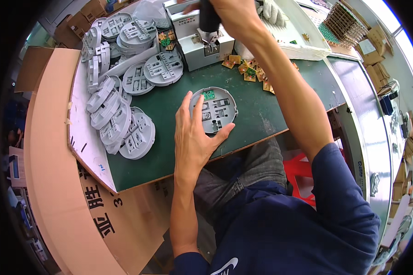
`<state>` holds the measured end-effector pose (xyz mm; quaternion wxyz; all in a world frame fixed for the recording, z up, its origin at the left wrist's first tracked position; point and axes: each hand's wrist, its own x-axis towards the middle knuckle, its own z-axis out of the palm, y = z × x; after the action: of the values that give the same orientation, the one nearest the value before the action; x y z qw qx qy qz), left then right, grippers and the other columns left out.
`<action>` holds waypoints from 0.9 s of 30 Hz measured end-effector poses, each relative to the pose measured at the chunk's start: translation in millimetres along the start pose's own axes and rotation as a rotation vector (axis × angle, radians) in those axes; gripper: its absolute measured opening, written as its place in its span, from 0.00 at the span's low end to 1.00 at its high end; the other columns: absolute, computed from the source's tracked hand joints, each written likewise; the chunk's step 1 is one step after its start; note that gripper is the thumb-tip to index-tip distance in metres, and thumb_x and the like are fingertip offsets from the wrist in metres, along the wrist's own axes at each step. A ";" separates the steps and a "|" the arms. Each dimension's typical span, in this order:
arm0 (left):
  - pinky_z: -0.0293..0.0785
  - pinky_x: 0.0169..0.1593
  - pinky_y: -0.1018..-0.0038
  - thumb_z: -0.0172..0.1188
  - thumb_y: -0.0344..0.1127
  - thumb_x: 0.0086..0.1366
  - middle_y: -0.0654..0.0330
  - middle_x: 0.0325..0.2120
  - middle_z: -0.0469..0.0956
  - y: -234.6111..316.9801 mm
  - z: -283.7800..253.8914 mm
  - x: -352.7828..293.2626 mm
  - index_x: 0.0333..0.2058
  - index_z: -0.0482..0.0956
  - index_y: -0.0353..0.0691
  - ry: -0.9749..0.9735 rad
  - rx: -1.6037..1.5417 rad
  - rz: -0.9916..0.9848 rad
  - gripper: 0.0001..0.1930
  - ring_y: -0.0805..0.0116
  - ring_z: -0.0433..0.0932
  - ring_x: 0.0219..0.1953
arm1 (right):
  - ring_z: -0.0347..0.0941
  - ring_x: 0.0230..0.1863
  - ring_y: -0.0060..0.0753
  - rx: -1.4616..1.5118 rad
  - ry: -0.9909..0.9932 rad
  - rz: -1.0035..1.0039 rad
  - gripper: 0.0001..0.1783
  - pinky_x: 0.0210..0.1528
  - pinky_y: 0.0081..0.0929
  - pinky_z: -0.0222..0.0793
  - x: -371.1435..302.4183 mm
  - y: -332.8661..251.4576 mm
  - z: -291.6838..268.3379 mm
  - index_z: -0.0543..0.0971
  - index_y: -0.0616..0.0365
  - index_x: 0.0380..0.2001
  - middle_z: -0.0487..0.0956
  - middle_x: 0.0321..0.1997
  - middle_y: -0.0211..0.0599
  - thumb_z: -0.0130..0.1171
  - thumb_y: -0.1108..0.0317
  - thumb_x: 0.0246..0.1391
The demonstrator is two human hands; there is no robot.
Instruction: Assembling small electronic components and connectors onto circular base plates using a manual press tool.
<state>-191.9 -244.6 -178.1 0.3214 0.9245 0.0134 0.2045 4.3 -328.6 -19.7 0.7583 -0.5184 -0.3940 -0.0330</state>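
Note:
A round grey plastic housing (pixel 222 107) lies open side up on the green tabletop. Inside it, near the upper rim, sits a small green circuit board (pixel 208 95). My left hand (pixel 195 133) grips the housing by its left and near edges, fingers along the left side and thumb at the lower rim. At the far side, my right hand (pixel 236 18) is wrapped round a black electric screwdriver (pixel 209 17), cut off by the top edge. The screwdriver's tip points down at the front opening of a grey-white box-shaped screw feeder (pixel 183 32).
Stacked grey round housings (pixel 163 68) crowd the left side and a tray there. Several small orange-brown boards (pixel 250 74) lie right of the feeder, beneath my right forearm. A white tray (pixel 302 43) with a glove (pixel 273 13) stands far right. The table's front edge (pixel 243 149) is near my lap.

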 end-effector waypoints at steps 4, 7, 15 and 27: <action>0.70 0.64 0.56 0.74 0.59 0.56 0.45 0.68 0.63 2.7 -0.5 1.2 0.63 0.72 0.31 -0.012 -0.005 -0.006 0.45 0.44 0.68 0.64 | 0.71 0.22 0.18 -0.103 0.072 -0.093 0.17 0.24 0.21 0.70 6.8 13.2 -15.0 0.72 0.63 0.47 0.76 0.25 0.28 0.63 0.62 0.65; 0.71 0.63 0.57 0.74 0.58 0.56 0.45 0.68 0.63 2.2 0.1 1.1 0.63 0.72 0.31 -0.017 -0.018 -0.018 0.45 0.45 0.68 0.64 | 0.69 0.21 0.18 -0.159 0.138 -0.148 0.17 0.23 0.22 0.67 12.7 21.2 -13.2 0.73 0.62 0.45 0.74 0.24 0.26 0.65 0.62 0.63; 0.72 0.62 0.57 0.74 0.57 0.56 0.46 0.67 0.64 2.9 1.6 1.6 0.63 0.72 0.31 -0.009 0.016 -0.006 0.45 0.46 0.69 0.63 | 0.69 0.20 0.18 -0.237 0.037 -0.028 0.16 0.22 0.23 0.66 0.6 19.1 -12.9 0.72 0.60 0.43 0.73 0.22 0.26 0.65 0.64 0.60; 0.71 0.62 0.55 0.74 0.58 0.57 0.45 0.67 0.64 3.1 1.9 1.9 0.64 0.70 0.34 0.001 0.036 0.018 0.44 0.43 0.68 0.63 | 0.68 0.17 0.15 0.002 -0.047 0.164 0.14 0.19 0.19 0.62 -76.2 8.9 8.0 0.72 0.58 0.40 0.73 0.21 0.25 0.66 0.64 0.63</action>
<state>-189.7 -247.9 -176.9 0.3026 0.9302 0.0089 0.2074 -48.5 -345.3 -73.3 0.7495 -0.5489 -0.3677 0.0416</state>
